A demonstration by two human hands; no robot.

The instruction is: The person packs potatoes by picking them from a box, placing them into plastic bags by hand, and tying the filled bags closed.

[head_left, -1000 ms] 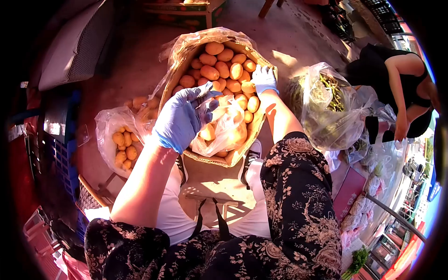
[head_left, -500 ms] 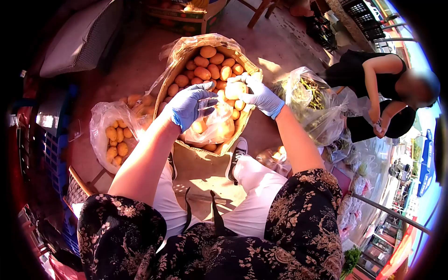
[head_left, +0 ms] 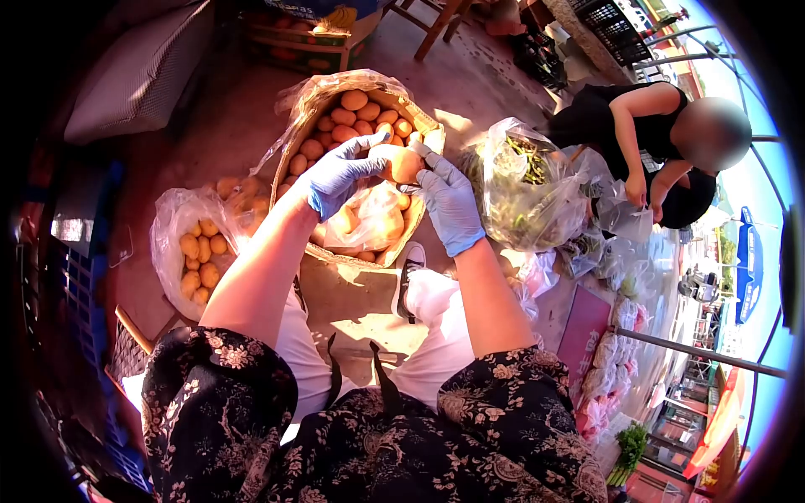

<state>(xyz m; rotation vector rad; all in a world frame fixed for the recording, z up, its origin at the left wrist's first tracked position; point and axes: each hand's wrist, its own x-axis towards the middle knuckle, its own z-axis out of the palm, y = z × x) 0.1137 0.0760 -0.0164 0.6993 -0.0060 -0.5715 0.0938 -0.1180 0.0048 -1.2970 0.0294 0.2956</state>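
Between my two blue-gloved hands is one brownish-orange potato (head_left: pixel 405 165), raised over an open cardboard box (head_left: pixel 432 138). My left hand (head_left: pixel 342 174) has its fingers and thumb closed on the potato's left end. On the other end, my right hand (head_left: pixel 450 201) grips with bent fingers. Many similar potatoes (head_left: pixel 345 132) fill the back of the box. A clear plastic bag (head_left: pixel 366 216) with more potatoes in it lies in the near part of the box, partly under my left hand.
Left of the box sits a clear bag of yellowish potatoes (head_left: pixel 199 249). To the right stands a big plastic bag of green vegetables (head_left: pixel 524 189). A person in black (head_left: pixel 641 126) crouches beyond it, handling a plastic bag. Blue crates (head_left: pixel 84 285) line the left side.
My right hand has turned, its back now facing up more, and come closer to the left hand. The potato now sits between both hands' fingers. The view has shifted slightly right.
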